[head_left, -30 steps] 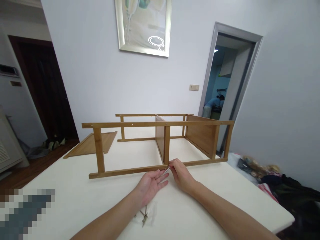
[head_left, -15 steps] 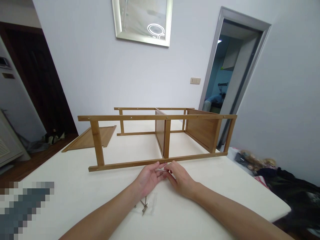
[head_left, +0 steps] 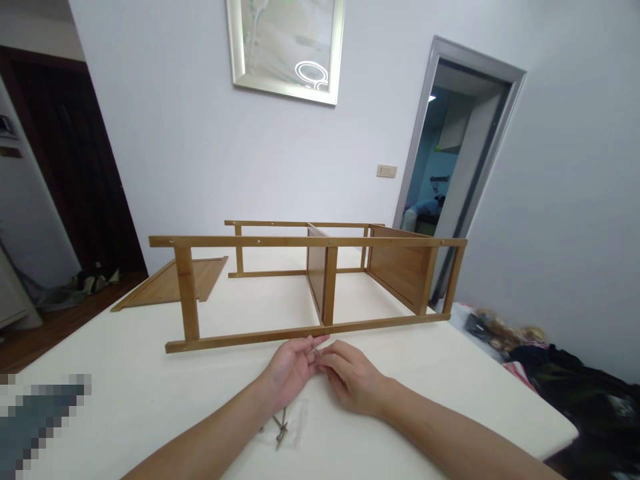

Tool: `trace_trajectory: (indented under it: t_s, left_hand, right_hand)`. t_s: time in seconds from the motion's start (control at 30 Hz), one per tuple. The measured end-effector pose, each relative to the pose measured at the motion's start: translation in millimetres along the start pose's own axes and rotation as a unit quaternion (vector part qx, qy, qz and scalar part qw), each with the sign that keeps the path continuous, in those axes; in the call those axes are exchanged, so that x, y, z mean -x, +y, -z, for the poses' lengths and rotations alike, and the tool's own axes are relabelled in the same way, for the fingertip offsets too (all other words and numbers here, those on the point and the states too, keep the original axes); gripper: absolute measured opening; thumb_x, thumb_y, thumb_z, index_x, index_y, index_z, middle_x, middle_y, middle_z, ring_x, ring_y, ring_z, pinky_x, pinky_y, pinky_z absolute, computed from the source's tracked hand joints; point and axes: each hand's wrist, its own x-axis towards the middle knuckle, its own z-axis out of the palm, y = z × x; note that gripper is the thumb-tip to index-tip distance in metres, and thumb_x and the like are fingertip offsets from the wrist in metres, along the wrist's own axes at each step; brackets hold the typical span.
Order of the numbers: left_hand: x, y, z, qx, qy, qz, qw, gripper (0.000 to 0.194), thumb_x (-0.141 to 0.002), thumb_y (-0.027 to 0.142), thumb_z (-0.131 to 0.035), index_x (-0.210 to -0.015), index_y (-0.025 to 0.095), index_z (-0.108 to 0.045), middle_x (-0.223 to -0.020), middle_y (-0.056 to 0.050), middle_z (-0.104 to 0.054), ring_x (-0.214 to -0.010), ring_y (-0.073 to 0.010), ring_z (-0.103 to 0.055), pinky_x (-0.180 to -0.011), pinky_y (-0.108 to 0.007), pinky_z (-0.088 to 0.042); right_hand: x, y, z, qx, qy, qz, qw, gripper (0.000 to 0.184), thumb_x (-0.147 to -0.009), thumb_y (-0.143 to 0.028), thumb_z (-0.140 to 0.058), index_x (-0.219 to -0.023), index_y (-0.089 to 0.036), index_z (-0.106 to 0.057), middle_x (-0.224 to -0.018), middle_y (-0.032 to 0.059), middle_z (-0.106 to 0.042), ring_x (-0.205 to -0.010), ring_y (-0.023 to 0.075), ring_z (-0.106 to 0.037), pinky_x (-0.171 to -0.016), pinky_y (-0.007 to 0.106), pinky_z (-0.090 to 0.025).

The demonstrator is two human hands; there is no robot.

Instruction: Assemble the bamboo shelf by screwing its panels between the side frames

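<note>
My left hand [head_left: 291, 370] is turned palm up just in front of the wooden shelf frame's [head_left: 250, 339] near lower rail, its fingers stretched out. Beside it, the fingers of my right hand [head_left: 353, 377] are pinched together. A thin, pale rod-like piece [head_left: 315, 351] shows between the two hands, at the right fingertips and against the left fingers; its exact kind is too small to make out. The frame lies on its side, with two panels fixed across it. Several screws [head_left: 281, 430] lie on a clear plastic bag [head_left: 300, 423] below my left wrist.
A loose wooden panel [head_left: 213, 277] lies on the white table [head_left: 400, 427] beyond the frame's left end. A blurred dark object [head_left: 35, 427] is at the lower left. Dark clothes [head_left: 565, 380] are heaped past the table's right edge. Behind stand a wall and an open doorway.
My view has shifted slightly, so the frame appears a little lower and further left. Both hands stay close together at the rail, with the thin piece still between them.
</note>
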Motion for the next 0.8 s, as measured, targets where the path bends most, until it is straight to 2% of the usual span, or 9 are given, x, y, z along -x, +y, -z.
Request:
trace_trajectory:
  t_s: [0.13,0.23,0.33,0.47,0.67,0.8]
  left_hand:
    - [-1.2,-2.4,1.6,-0.010,0.006,-0.029,1.000,0.009,-0.082,0.006,-0.053,-0.082,0.010,-0.061,-0.110,-0.017,-0.068,-0.088,-0.0201,-0.066,-0.074,-0.033,-0.052]
    - [-2.0,-3.7,3.7,0.001,-0.004,-0.043,0.999,0.012,-0.076,0.001,-0.055,-0.075,0.012,-0.057,-0.115,-0.016,-0.067,-0.097,-0.0220,-0.066,-0.076,-0.033,-0.053]
    - [-1.8,-4.1,4.2,0.018,-0.008,-0.045,0.999,0.018,-0.073,-0.003,-0.055,-0.080,0.013,-0.057,-0.125,-0.015,-0.063,-0.107,-0.0241,-0.064,-0.082,-0.035,-0.054]
    - [1.0,-3.7,1.7,0.006,-0.012,-0.041,0.999,0.024,-0.071,-0.004,-0.059,-0.087,0.013,-0.057,-0.133,-0.016,-0.057,-0.109,-0.0254,-0.063,-0.083,-0.036,-0.053]
    - [4.9,-4.7,-0.8,0.003,-0.011,-0.055,0.998,0.025,-0.069,-0.008,-0.058,-0.079,0.014,-0.052,-0.133,-0.016,-0.057,-0.110,-0.0247,-0.063,-0.092,-0.042,-0.050]
    - [6.5,-4.5,-2.8,-0.010,-0.005,-0.057,0.998,0.025,-0.070,-0.009,-0.057,-0.081,0.013,-0.053,-0.133,-0.017,-0.057,-0.109,-0.0252,-0.063,-0.093,-0.041,-0.050]
  right_hand:
    - [-1.2,-2.5,2.9,0.010,-0.026,0.024,0.999,0.041,-0.077,-0.003,-0.046,-0.113,-0.021,-0.053,-0.097,0.0104,-0.061,-0.087,0.0216,-0.058,-0.071,0.034,-0.052]
    - [-1.5,-4.5,4.6,0.034,-0.040,0.023,0.998,0.043,-0.076,-0.004,-0.045,-0.114,-0.022,-0.054,-0.094,0.0091,-0.061,-0.083,0.0209,-0.058,-0.067,0.032,-0.052]
    - [-0.6,-6.4,5.0,0.056,-0.020,0.020,0.998,0.042,-0.078,-0.005,-0.044,-0.114,-0.022,-0.054,-0.091,0.0086,-0.061,-0.079,0.0206,-0.057,-0.065,0.032,-0.051]
    - [0.1,-6.9,4.3,0.055,0.012,0.022,0.998,0.042,-0.080,-0.005,-0.044,-0.117,-0.021,-0.053,-0.092,0.0090,-0.060,-0.080,0.0203,-0.056,-0.065,0.031,-0.051]
    - [1.3,-3.2,3.2,0.054,0.043,-0.005,0.998,0.042,-0.082,-0.002,-0.045,-0.119,-0.019,-0.054,-0.091,0.0093,-0.058,-0.081,0.0195,-0.055,-0.067,0.031,-0.050]
    - [2.0,-3.0,3.5,0.040,0.041,-0.002,0.998,0.041,-0.082,-0.002,-0.046,-0.120,-0.018,-0.054,-0.093,0.0100,-0.058,-0.083,0.0200,-0.055,-0.068,0.031,-0.050]
